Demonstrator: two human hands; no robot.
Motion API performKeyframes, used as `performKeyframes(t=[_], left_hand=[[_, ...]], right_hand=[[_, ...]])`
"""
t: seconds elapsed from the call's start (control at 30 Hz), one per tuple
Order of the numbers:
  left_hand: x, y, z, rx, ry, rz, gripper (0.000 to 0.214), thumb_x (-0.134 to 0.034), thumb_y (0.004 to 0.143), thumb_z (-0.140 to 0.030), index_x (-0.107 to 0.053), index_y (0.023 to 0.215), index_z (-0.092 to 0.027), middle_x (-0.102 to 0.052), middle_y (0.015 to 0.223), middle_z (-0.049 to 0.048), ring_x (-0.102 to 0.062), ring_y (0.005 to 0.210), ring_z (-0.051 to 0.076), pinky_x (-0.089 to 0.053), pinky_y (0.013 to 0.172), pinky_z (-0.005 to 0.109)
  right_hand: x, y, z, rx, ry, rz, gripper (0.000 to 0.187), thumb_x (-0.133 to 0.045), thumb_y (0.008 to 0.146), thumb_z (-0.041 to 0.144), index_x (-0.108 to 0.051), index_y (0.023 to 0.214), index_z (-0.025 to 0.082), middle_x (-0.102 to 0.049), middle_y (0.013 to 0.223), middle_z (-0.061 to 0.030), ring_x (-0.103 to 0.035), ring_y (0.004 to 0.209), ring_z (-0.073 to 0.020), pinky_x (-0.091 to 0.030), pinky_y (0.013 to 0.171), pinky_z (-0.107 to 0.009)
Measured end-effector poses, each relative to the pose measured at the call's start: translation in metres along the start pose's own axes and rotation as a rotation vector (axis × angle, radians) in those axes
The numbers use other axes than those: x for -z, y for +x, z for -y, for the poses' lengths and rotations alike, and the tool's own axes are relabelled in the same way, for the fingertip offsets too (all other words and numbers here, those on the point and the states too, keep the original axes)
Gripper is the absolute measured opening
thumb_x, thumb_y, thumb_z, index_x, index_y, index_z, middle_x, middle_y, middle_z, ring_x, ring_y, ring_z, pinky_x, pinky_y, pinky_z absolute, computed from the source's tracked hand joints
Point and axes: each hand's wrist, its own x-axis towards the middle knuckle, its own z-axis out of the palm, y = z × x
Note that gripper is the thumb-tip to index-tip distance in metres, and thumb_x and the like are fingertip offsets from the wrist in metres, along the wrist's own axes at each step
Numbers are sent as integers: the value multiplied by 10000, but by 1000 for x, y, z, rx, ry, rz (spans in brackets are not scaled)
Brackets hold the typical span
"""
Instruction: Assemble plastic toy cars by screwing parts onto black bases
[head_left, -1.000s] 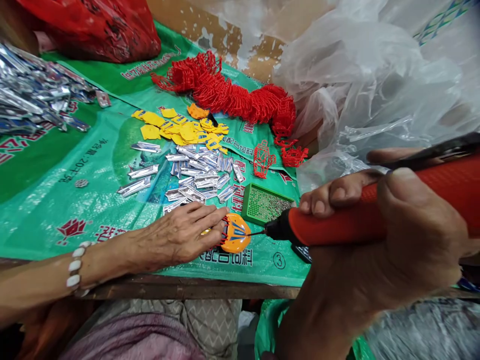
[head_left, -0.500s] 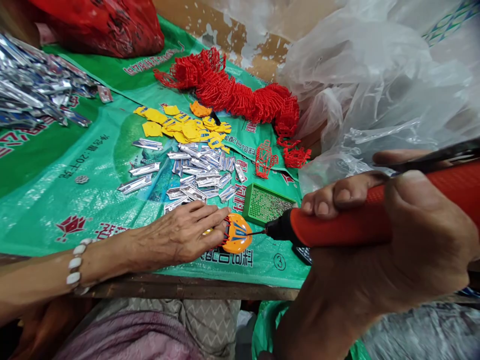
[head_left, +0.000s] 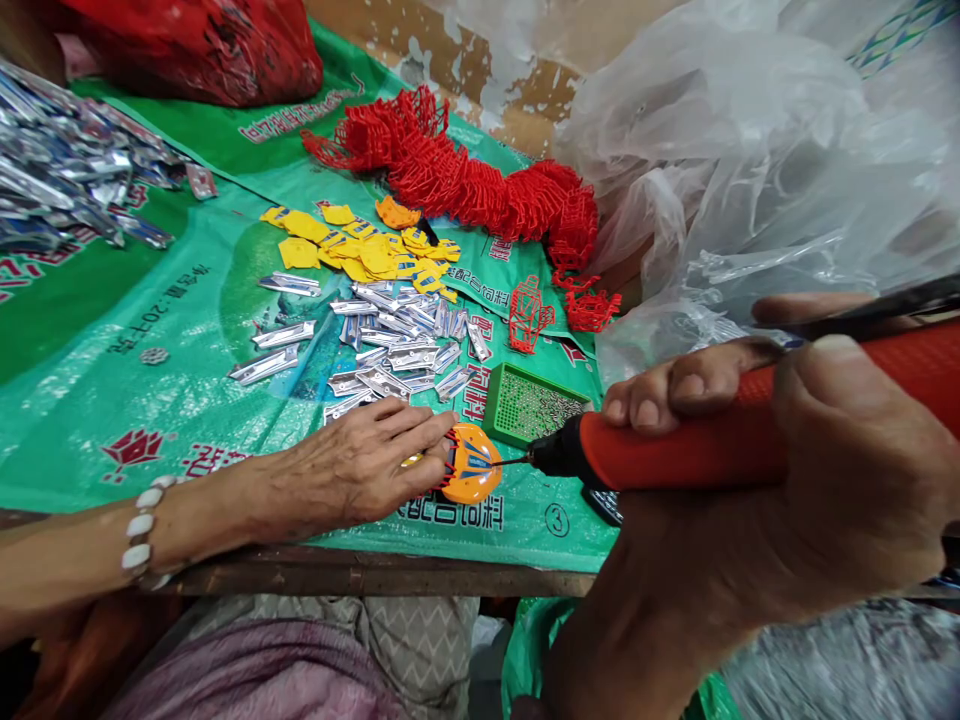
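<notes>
My left hand [head_left: 360,470] lies on the green sheet with its fingers pressed on the edge of a small orange plastic piece [head_left: 471,467] with blue and red markings, pinning it down. My right hand [head_left: 787,490] is wrapped round a red-handled power tool [head_left: 720,435]. The tool's thin metal tip [head_left: 508,462] touches the right side of the orange piece. A green tray [head_left: 531,405] of tiny parts sits just behind the tip.
Silver strips [head_left: 390,345], yellow pieces [head_left: 367,250] and a heap of red plastic frames [head_left: 480,190] lie further back on the green woven sheet [head_left: 150,400]. A clear plastic bag [head_left: 750,160] bulks at the right; a red bag [head_left: 202,45] and foil scraps [head_left: 67,170] at the left.
</notes>
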Motion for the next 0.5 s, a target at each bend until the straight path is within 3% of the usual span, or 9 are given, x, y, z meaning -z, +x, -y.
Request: performKeyframes(t=[0.3, 0.4, 0.5], left_hand=[[-3, 0, -1, 8, 16, -8, 170, -439, 1002, -144, -555, 1126, -146, -654, 1298, 174, -663, 1057, 280, -524, 884, 431], [-3, 1, 0, 6, 14, -10, 177, -430, 1004, -143, -557, 1127, -144, -654, 1297, 175, -667, 1041, 279, -522, 879, 429], [-2, 3, -1, 4, 11, -25, 175, -420, 1003, -139, -565, 1102, -144, -667, 1274, 170, -674, 1018, 272, -518, 861, 416]], right_hand=[[5, 1, -3, 30, 12, 76, 170, -728, 615, 267, -722, 780, 224, -548, 497, 69, -472, 385, -114, -399, 321, -282], [8, 0, -4, 31, 5, 149, 83, -729, 649, 299, -694, 626, 227, -558, 505, 59, -513, 400, -108, -414, 331, -277], [8, 0, -4, 2, 9, 151, 193, -733, 650, 287, -625, 508, 210, -547, 477, 52, -516, 390, -96, -425, 334, -263]])
